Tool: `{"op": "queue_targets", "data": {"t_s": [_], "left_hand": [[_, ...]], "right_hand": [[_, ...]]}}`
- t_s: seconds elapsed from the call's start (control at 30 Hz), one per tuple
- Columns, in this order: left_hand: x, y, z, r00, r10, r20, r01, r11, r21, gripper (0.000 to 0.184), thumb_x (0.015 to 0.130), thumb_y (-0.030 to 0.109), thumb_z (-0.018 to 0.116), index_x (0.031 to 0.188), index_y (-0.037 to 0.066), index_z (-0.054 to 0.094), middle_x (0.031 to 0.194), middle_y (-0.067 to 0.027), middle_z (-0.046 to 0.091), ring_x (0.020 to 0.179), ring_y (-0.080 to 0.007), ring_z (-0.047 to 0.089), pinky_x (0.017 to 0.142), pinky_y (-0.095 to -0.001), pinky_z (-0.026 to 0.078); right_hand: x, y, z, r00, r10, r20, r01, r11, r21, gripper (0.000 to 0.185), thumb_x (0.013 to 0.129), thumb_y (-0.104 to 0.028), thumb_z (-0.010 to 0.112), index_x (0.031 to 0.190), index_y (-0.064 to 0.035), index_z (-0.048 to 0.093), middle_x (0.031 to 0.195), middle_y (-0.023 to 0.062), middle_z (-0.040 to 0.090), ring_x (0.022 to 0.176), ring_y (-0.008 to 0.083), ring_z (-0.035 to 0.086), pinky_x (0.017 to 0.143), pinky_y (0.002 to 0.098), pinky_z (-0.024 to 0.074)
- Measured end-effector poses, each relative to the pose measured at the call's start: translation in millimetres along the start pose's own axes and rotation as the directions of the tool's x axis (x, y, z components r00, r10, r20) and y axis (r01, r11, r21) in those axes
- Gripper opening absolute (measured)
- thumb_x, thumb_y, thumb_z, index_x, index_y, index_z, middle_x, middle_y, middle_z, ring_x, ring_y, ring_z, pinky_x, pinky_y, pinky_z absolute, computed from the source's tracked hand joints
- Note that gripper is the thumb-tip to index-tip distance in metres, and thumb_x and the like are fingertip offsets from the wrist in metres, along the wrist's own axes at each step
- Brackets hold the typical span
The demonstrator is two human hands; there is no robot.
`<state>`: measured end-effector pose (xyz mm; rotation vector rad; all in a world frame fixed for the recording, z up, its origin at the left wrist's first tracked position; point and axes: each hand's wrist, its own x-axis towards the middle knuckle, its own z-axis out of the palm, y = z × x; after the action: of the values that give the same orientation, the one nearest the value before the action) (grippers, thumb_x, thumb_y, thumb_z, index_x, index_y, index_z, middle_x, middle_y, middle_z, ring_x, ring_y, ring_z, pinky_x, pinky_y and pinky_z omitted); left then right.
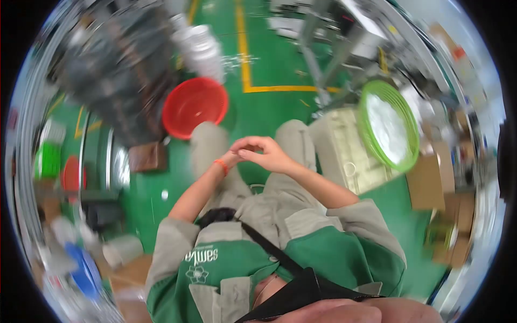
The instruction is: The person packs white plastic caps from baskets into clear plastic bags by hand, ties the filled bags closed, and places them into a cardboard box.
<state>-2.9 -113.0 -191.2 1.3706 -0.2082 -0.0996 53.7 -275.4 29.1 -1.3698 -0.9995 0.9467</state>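
Observation:
My left hand (232, 157), with an orange-red band (221, 167) at its wrist, is held above my lap. Against it rests my right hand (266, 155), its thumb apart from its curved fingers. The right hand covers most of the left fingers, so their pose is hidden. No object shows between the two hands. Below them are my knees in beige trousers (210, 145). Nearest in front, by my left knee, stands a red plastic basin (180, 126).
A green basket (412, 121) with white contents sits on a pale crate (342, 145) to my right. Cardboard boxes (425, 183) lie beyond it. Ahead left are white bottles (204, 54) and a large dark covered stack (118, 70). A metal-legged stand (309, 48) rises ahead right.

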Motion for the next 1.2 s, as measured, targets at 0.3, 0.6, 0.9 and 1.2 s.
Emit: {"op": "queue_targets", "data": {"t_s": [0.3,0.6,0.9,1.2], "left_hand": [[77.5,-154.4,-203.2,0.306,-0.832,-0.463,0.218,0.534,-0.817,0.042,0.081,0.039,0.049,0.118,0.02,0.05,0.121,-0.0038,0.05,0.108,-0.0248,0.047,0.088,-0.0454,0.041],[5.5,-300.2,-245.0,0.295,-0.192,-0.936,0.431,0.901,-0.049,0.072,0.071,0.042,0.06,0.132,0.011,0.038,0.138,-0.0065,0.034,0.119,-0.0296,0.039,0.096,-0.0509,0.033],[42.2,-223.7,-305.2,0.042,-0.824,-0.565,-0.434,0.494,-0.753,0.047,0.069,0.044,0.062,0.09,0.003,0.053,0.076,-0.0101,0.053,0.062,-0.0223,0.049,0.055,-0.0307,0.041],[60.6,-114.5,-290.8,0.412,-0.763,-0.498,-0.4,0.339,-0.851,0.069,0.073,0.026,0.052,0.128,-0.006,0.027,0.087,-0.008,0.066,0.066,-0.0184,0.059,0.059,-0.0264,0.046]], "right_hand": [[-252.4,68.1,-146.9,0.123,0.531,-0.838,0.134,0.828,0.545,0.035,0.085,-0.018,0.054,0.118,-0.0055,0.052,0.096,0.0046,0.061,0.078,0.013,0.058,0.07,0.0236,0.0454],[-241.6,101.4,-289.2,0.037,0.799,-0.6,0.68,0.42,0.602,0.114,0.075,-0.055,0.064,0.136,0.0135,-0.003,0.131,0.031,0.037,0.117,0.0397,0.044,0.097,0.0422,0.0418],[-243.8,113.7,-329.1,-0.184,0.855,-0.486,0.786,0.425,0.45,0.034,0.08,-0.013,0.059,0.104,0.0093,0.049,0.109,0.0257,0.057,0.1,0.0364,0.059,0.084,0.0377,0.0542],[-312.0,28.6,-177.0,-0.126,0.774,-0.621,0.514,0.586,0.626,0.025,0.077,-0.011,0.056,0.099,-0.0001,0.052,0.091,0.0109,0.064,0.082,0.0226,0.066,0.072,0.0316,0.0574]]}}
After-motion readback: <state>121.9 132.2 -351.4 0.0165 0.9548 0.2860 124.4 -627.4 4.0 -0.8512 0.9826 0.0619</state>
